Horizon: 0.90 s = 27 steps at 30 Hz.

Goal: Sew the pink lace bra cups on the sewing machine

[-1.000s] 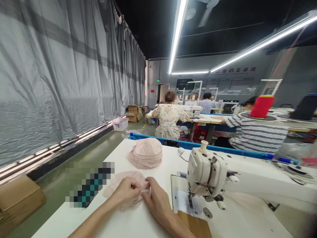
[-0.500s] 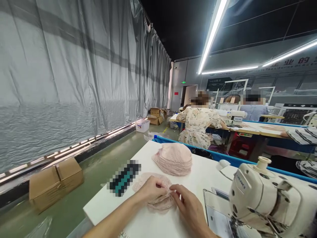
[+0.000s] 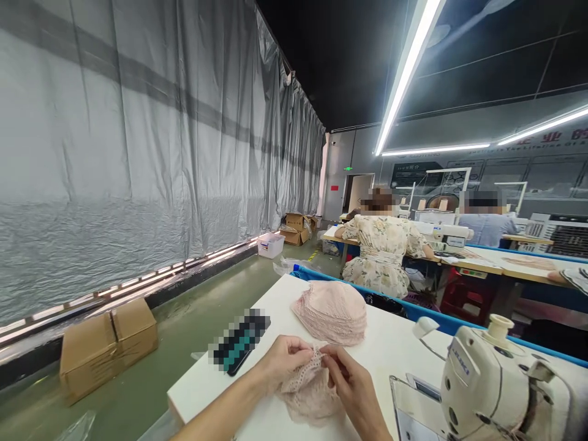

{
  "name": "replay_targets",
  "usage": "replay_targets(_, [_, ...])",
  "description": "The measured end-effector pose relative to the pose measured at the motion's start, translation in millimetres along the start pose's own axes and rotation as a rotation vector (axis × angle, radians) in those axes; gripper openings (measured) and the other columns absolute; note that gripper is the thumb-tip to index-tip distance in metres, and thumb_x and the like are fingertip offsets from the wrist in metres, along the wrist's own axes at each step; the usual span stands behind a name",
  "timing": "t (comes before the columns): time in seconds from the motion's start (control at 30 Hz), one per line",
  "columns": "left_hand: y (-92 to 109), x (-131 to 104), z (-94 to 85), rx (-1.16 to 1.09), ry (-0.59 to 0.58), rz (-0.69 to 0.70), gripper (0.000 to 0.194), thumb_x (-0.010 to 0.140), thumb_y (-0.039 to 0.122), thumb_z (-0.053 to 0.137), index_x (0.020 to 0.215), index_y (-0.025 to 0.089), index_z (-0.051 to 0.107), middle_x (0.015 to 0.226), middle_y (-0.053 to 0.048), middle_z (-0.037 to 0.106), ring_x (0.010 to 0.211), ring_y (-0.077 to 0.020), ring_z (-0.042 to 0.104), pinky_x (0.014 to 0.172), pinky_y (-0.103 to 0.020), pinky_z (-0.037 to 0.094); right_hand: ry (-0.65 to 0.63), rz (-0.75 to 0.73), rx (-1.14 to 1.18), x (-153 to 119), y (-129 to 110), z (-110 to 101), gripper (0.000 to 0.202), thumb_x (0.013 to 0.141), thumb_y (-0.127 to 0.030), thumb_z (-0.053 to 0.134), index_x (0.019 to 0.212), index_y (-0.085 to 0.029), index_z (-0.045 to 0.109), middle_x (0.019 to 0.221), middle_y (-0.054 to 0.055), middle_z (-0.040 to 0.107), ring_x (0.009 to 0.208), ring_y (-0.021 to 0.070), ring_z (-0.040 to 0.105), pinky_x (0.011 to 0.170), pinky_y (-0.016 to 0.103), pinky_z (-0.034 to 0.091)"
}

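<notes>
Both hands pinch the upper edge of a pale pink lace piece (image 3: 312, 392) above the white table (image 3: 193, 383). My left hand (image 3: 287, 362) grips it from the left, thumb and fingers together. Close beside it, my right hand (image 3: 351, 383) holds the same edge between thumb and fingertips. The lower part of the lace hangs down and spreads toward the tabletop. Just beyond the hands lies a stack of pink lace pieces (image 3: 333, 311). A dark phone-like object (image 3: 241, 343), partly pixelated, rests on the table at the left.
A white sewing machine (image 3: 491, 380) stands at the right of the table. Blue cloth edging (image 3: 413, 306) runs along the far side. Cardboard boxes (image 3: 108, 349) sit on the floor at left. People work at tables (image 3: 487, 260) farther back.
The lace piece has been lifted and gathered between my hands; its lace edge now stands up at the fingertips. The whole view has shifted slightly, with things sitting lower and farther right.
</notes>
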<state>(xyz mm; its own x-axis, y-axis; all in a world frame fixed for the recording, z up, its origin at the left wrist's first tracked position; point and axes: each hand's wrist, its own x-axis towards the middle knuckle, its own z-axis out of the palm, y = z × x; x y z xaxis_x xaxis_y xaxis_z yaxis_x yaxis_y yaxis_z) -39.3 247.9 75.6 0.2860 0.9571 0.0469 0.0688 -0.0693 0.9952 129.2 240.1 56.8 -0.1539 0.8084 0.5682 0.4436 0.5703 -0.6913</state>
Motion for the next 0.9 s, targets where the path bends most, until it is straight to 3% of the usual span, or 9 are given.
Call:
replay_targets(0.17, [0, -7, 10.2, 0.089, 0.064, 0.114, 0.033, 0.061, 0.032, 0.073, 0.085, 0.013, 0.062, 0.083, -0.003, 0.065, 0.081, -0.0165, 0.059, 0.073, -0.025, 0.043, 0.021, -0.056, 0.002, 1, -4, 5, 0.040, 0.095, -0.052, 0.044, 0.086, -0.018, 0.060, 0.072, -0.002, 0.061, 0.058, 0.0109, 0.057, 0.057, 0.027, 0.048])
replay_targets(0.27, [5, -3, 11.0, 0.198, 0.160, 0.164, 0.018, 0.066, 0.023, 0.064, 0.081, 0.013, 0.062, 0.080, -0.004, 0.066, 0.080, -0.0180, 0.060, 0.074, -0.026, 0.043, 0.053, -0.070, -0.027, 6, -8, 8, 0.028, 0.094, -0.043, 0.051, 0.087, -0.017, 0.060, 0.081, -0.001, 0.061, 0.068, 0.0119, 0.058, 0.063, 0.029, 0.049])
replay_targets(0.37, [29, 3, -1.4, 0.310, 0.228, 0.212, 0.012, 0.070, 0.022, 0.056, 0.076, 0.014, 0.063, 0.075, -0.003, 0.066, 0.076, -0.0190, 0.058, 0.074, -0.028, 0.042, 0.099, -0.070, -0.025, 16, -18, 8, 0.021, 0.093, -0.038, 0.054, 0.092, -0.017, 0.060, 0.093, 0.001, 0.061, 0.080, 0.0146, 0.058, 0.072, 0.033, 0.050])
replay_targets(0.47, [71, -3, -22.8, 0.389, 0.226, 0.272, 0.015, 0.069, 0.027, 0.055, 0.074, 0.015, 0.064, 0.075, -0.003, 0.066, 0.076, -0.0193, 0.056, 0.074, -0.027, 0.041, 0.113, -0.076, 0.041, 23, -36, 3, 0.021, 0.090, -0.035, 0.058, 0.101, -0.018, 0.059, 0.112, 0.005, 0.057, 0.102, 0.0219, 0.055, 0.085, 0.042, 0.047])
replay_targets(0.6, [128, -40, -38.9, 0.446, 0.164, 0.311, 0.026, 0.076, 0.037, 0.055, 0.083, 0.015, 0.067, 0.078, -0.002, 0.066, 0.072, -0.0175, 0.055, 0.065, -0.024, 0.039, 0.048, -0.068, 0.215, 13, -76, -11, 0.046, 0.081, -0.034, 0.064, 0.121, -0.023, 0.043, 0.129, 0.009, 0.047, 0.121, 0.0263, 0.044, 0.096, 0.045, 0.039])
replay_targets(0.7, [151, -80, -27.4, 0.483, 0.033, 0.250, 0.031, 0.080, 0.043, 0.055, 0.085, 0.015, 0.068, 0.071, 0.000, 0.063, 0.064, -0.0151, 0.053, 0.058, -0.022, 0.036, -0.063, -0.052, 0.358, -10, -106, -22, 0.064, 0.077, -0.044, 0.069, 0.126, -0.028, 0.032, 0.128, 0.007, 0.049, 0.110, 0.0213, 0.053, 0.095, 0.039, 0.039])
replay_targets(0.77, [151, -103, -10.9, 0.461, -0.104, 0.212, 0.030, 0.080, 0.042, 0.057, 0.083, 0.015, 0.067, 0.074, -0.001, 0.064, 0.070, -0.0156, 0.055, 0.064, -0.022, 0.039, -0.133, -0.042, 0.424, -32, -116, -30, 0.068, 0.076, -0.058, 0.066, 0.126, -0.027, 0.032, 0.108, 0.004, 0.059, 0.094, 0.0188, 0.058, 0.085, 0.034, 0.043])
replay_targets(0.83, [138, -120, 8.0, 0.431, -0.224, 0.151, 0.028, 0.083, 0.041, 0.056, 0.088, 0.015, 0.067, 0.086, -0.002, 0.067, 0.082, -0.0175, 0.058, 0.075, -0.023, 0.041, -0.190, 0.000, 0.456, -57, -115, -39, 0.074, 0.071, -0.072, 0.061, 0.125, -0.026, 0.039, 0.090, 0.001, 0.062, 0.084, 0.0185, 0.058, 0.076, 0.031, 0.044])
replay_targets(0.9, [116, -130, 26.4, 0.376, -0.302, 0.064, 0.032, 0.081, 0.046, 0.060, 0.088, 0.015, 0.066, 0.091, -0.002, 0.068, 0.086, -0.0186, 0.059, 0.077, -0.024, 0.041, -0.233, 0.093, 0.456, -87, -108, -51, 0.078, 0.063, -0.080, 0.060, 0.120, -0.027, 0.050, 0.091, 0.001, 0.063, 0.085, 0.0197, 0.058, 0.075, 0.030, 0.043])
